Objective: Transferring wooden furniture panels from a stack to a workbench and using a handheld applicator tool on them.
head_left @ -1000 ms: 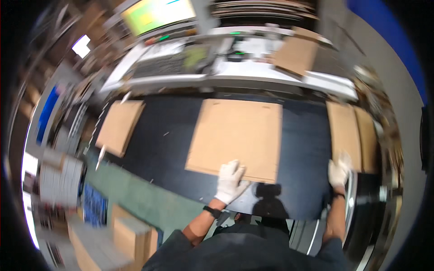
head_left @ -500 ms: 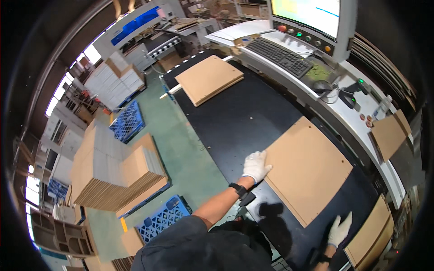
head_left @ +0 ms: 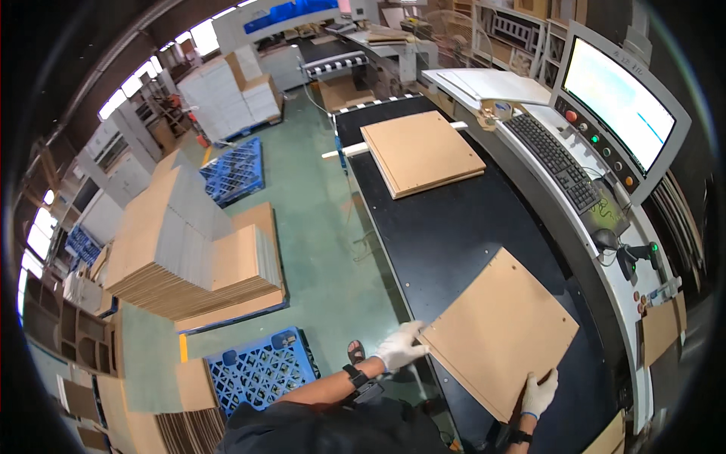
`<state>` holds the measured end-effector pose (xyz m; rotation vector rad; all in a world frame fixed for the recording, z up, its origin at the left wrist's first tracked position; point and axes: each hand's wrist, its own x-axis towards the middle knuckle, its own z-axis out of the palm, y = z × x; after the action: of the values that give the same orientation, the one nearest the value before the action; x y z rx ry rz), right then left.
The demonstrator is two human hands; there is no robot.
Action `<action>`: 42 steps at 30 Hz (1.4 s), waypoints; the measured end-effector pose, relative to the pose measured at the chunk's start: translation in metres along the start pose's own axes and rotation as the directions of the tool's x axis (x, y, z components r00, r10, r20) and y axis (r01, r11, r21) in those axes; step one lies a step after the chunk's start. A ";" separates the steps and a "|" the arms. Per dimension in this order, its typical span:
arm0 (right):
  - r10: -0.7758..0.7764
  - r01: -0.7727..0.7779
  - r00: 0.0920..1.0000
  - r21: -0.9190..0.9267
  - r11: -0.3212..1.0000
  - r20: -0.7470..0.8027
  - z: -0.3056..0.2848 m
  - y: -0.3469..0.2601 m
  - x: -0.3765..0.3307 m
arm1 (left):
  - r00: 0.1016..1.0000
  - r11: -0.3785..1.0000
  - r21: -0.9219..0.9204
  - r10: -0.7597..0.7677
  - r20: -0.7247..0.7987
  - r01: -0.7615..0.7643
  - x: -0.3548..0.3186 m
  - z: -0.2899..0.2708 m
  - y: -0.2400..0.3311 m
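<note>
A flat brown board point(head_left: 499, 329) with small holes near its edges lies slanted over the black tabletop. White-gloved, my left hand point(head_left: 401, 346) is closed on its left corner, fingers curled at the edge. My right hand point(head_left: 539, 393), also gloved, grips the near right edge; the parts of the fingers under the board are hidden. Farther along the same surface rests a small stack of similar brown boards point(head_left: 423, 151), with a pale strip point(head_left: 355, 150) sticking out beneath it.
To the right, a white ledge carries a keyboard point(head_left: 552, 163), a mouse point(head_left: 605, 240) and a scanner point(head_left: 635, 259) below a monitor point(head_left: 620, 102). On the left floor stand blue pallets point(head_left: 261, 371) and a tall pile of boards point(head_left: 162, 242). Another board point(head_left: 609, 437) shows at the lower right.
My right hand has come from beside the board onto its near right edge. The board has turned and shifted toward me, with my left hand still at its left side. The view has swung.
</note>
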<state>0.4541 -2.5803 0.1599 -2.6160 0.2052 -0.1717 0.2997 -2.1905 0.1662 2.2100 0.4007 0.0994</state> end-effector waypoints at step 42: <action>0.092 -0.292 0.957 0.909 0.297 0.277 0.306 -0.479 0.110 | 0.888 0.673 -0.593 -0.237 0.394 0.443 0.415 -0.273 -0.180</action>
<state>0.6653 -2.0416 0.1429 -1.3417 0.2537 0.0404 0.5892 -1.7487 0.1678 1.3644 0.5170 -0.2527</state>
